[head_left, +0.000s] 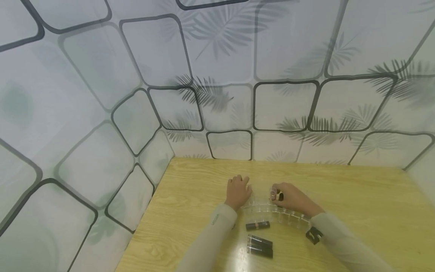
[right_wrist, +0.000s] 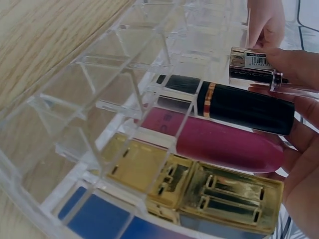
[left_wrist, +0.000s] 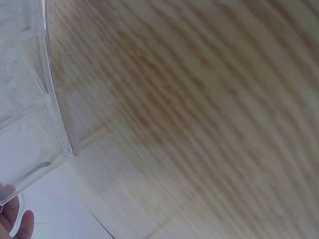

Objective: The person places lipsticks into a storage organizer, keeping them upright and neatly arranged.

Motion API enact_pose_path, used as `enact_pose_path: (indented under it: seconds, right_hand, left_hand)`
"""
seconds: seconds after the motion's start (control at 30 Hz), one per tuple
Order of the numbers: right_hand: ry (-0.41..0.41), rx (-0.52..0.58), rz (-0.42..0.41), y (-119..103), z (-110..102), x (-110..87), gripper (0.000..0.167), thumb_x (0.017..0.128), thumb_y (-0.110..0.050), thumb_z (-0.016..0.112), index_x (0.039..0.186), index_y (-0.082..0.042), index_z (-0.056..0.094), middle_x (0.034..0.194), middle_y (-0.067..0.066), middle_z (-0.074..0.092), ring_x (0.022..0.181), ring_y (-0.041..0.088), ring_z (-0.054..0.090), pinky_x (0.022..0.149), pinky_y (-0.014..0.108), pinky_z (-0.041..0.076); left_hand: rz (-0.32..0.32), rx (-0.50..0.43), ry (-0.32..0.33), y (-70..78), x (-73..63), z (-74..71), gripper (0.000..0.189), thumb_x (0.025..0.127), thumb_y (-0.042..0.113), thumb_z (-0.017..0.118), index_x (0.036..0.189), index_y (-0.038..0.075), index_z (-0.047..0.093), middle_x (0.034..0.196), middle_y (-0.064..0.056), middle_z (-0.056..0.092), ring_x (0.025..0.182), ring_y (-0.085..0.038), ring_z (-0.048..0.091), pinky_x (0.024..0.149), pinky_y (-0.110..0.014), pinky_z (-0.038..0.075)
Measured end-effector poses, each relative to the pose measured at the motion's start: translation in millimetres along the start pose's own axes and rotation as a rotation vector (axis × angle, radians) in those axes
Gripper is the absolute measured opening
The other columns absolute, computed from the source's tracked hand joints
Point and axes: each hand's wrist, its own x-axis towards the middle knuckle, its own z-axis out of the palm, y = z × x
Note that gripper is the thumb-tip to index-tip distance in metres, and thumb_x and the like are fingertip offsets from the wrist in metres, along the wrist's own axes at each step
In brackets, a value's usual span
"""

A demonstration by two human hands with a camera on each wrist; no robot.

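A clear lipstick organizer (head_left: 258, 207) with a curved row of compartments stands on the table. At its left end my left hand (head_left: 238, 193) grips the clear wall, its fingertips (left_wrist: 10, 211) at the edge in the left wrist view. My right hand (head_left: 293, 198) pinches a lipstick (right_wrist: 251, 65) with a barcode label on its end, above the organizer. Below that hand, in the right wrist view, a black lipstick with a gold band (right_wrist: 249, 110), a magenta tube (right_wrist: 227, 147), a gold lipstick (right_wrist: 234, 196) and a blue tube (right_wrist: 99, 213) stand in compartments.
On the wooden table (head_left: 183, 211), nearer me than the organizer, lie a dark lipstick with a band (head_left: 257, 226) and two dark tubes with clear ends (head_left: 261, 245) side by side. A patterned wall (head_left: 231, 145) borders the table's far edge, and another stands at left.
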Motion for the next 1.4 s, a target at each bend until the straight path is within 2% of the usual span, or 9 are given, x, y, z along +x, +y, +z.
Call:
enact_pose_path:
  seconds: [0.2,0.53,0.87,1.07,1.4]
  right_hand:
    - [0.001,-0.01,0.012,1,4,-0.1,0.017,0.075,-0.013,0.074,0.076,-0.02,0.058,0.076,-0.008,0.06,0.069,0.005,0.054,0.063,0.021,0.047]
    - [0.046,-0.057,-0.02,5,10,0.2,0.018,0.073,-0.013,0.076,0.076,-0.019,0.059,0.075,-0.008,0.058,0.068,0.003,0.052,0.062,0.021,0.047]
    - [0.06,-0.111,-0.033,5,12,0.4,0.02,0.072,-0.014,0.078,0.073,-0.018,0.059,0.074,-0.008,0.056,0.069,0.003,0.049,0.063,0.023,0.047]
    - [0.052,-0.102,-0.033,3,11,-1.6,0.017,0.071,-0.014,0.078,0.077,-0.015,0.062,0.074,-0.007,0.054,0.067,0.004,0.05,0.059,0.019,0.045]
    - [0.059,-0.119,-0.042,6,10,-1.9,0.017,0.072,-0.019,0.078,0.077,-0.016,0.062,0.071,-0.009,0.053,0.064,0.002,0.045,0.058,0.019,0.042]
  left_hand:
    - [-0.001,-0.003,-0.001,-0.7,0.0,1.3,0.022,0.084,0.027,0.059,0.103,0.018,0.066,0.082,0.0,0.06,0.069,-0.012,0.051,0.065,-0.026,0.038]
    - [0.006,0.002,0.03,-0.2,-0.2,0.4,0.023,0.083,0.027,0.061,0.103,0.018,0.067,0.082,0.0,0.061,0.07,-0.013,0.053,0.066,-0.028,0.041]
    - [-0.01,-0.002,-0.003,1.7,0.2,-4.3,0.024,0.084,0.027,0.059,0.105,0.018,0.067,0.085,-0.001,0.062,0.073,-0.014,0.056,0.069,-0.029,0.043]
    - [-0.013,-0.013,-0.007,1.9,-0.1,-4.8,0.024,0.084,0.026,0.06,0.105,0.018,0.067,0.085,-0.002,0.062,0.073,-0.014,0.055,0.069,-0.029,0.043]
    - [-0.008,0.015,-0.009,1.9,-0.2,-5.1,0.025,0.084,0.028,0.059,0.106,0.019,0.066,0.085,-0.001,0.061,0.073,-0.014,0.055,0.068,-0.028,0.043]
